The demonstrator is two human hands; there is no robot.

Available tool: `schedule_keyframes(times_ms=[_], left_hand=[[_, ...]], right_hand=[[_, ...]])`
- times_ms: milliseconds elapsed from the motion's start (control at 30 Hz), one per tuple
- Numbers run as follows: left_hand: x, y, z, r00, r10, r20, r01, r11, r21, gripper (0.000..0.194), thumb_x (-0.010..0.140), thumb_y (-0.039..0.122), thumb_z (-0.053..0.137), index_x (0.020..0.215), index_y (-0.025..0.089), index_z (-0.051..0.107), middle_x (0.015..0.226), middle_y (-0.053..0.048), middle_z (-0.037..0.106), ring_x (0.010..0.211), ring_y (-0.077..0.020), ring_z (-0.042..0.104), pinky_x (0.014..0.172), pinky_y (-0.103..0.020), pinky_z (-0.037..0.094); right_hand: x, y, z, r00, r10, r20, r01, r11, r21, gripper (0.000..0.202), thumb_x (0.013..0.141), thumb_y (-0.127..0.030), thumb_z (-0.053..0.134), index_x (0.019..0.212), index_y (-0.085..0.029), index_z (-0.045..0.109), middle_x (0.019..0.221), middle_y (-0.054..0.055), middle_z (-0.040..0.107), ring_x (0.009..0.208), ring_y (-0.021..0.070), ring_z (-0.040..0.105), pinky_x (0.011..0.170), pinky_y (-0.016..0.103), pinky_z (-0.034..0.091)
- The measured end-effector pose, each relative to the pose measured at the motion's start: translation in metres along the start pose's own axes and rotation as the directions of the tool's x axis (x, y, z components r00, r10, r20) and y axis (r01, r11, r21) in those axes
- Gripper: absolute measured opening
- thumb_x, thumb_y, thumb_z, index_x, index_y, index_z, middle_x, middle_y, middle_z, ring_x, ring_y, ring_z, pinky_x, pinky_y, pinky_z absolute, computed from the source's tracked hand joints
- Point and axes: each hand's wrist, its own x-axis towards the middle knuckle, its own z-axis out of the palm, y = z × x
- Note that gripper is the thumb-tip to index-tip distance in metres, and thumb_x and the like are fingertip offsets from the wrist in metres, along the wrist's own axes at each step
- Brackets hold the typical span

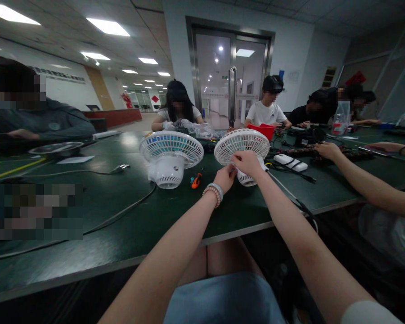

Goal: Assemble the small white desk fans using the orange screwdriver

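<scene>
Fan at right point(242, 143) | just beyond left hand point(226, 177) and right hand point(248, 162), touching | fingers bent, pinch cannot tell

Ceiling lights point(108, 27) lit | metal-framed glass doors point(232, 78) | pale wall point(295, 56) | green table point(121, 238)

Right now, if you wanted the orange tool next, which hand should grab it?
Probably the left hand. Both are at the same white fan, but it's on the side nearer the orange tool; the right hand is farther across.
</scene>
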Motion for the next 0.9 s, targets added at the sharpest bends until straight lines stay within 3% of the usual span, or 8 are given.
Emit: schedule_keyframes(times_ms=[267,400,667,900], left_hand=[[-0.001,0.003,-0.001,0.999,-0.045,0.016,0.045,0.999,0.02,0.025,0.086,0.021,0.036,0.104,0.014,0.052,0.101,-0.013,0.064,0.093,-0.0217,0.061,0.082,-0.033,0.046],[-0.003,0.002,-0.003,0.996,-0.085,0.021,0.085,0.996,0.016,0.026,0.085,0.022,0.038,0.107,0.013,0.048,0.098,-0.014,0.065,0.089,-0.0234,0.062,0.078,-0.034,0.047],[-0.006,0.005,-0.008,0.993,-0.117,0.01,0.116,0.992,0.049,0.018,0.084,0.022,0.042,0.1,0.017,0.047,0.09,-0.012,0.065,0.085,-0.0245,0.063,0.075,-0.035,0.046],[-0.008,0.006,-0.009,0.993,-0.115,0.018,0.114,0.992,0.045,0.019,0.084,0.023,0.042,0.101,0.018,0.047,0.089,-0.011,0.065,0.084,-0.0238,0.063,0.075,-0.034,0.046]], right_hand=[[-0.003,-0.003,-0.01,0.98,-0.094,0.174,0.105,0.993,-0.053,0.021,0.076,-0.021,0.048,0.086,-0.021,0.067,0.09,0.003,0.065,0.084,0.016,0.056,0.072,0.025,0.036],[-0.006,-0.006,-0.013,0.968,-0.069,0.241,0.094,0.991,-0.097,0.025,0.075,-0.017,0.048,0.089,-0.02,0.067,0.099,0.006,0.062,0.089,0.017,0.055,0.074,0.025,0.038],[-0.006,0.0,-0.017,0.994,-0.038,0.102,0.048,0.994,-0.101,0.027,0.08,-0.02,0.041,0.089,-0.017,0.067,0.09,0.007,0.06,0.087,0.0164,0.055,0.077,0.025,0.038],[-0.007,0.0,-0.013,0.992,-0.035,0.123,0.048,0.994,-0.096,0.025,0.08,-0.021,0.042,0.087,-0.017,0.067,0.089,0.006,0.061,0.085,0.0164,0.054,0.075,0.026,0.038]])
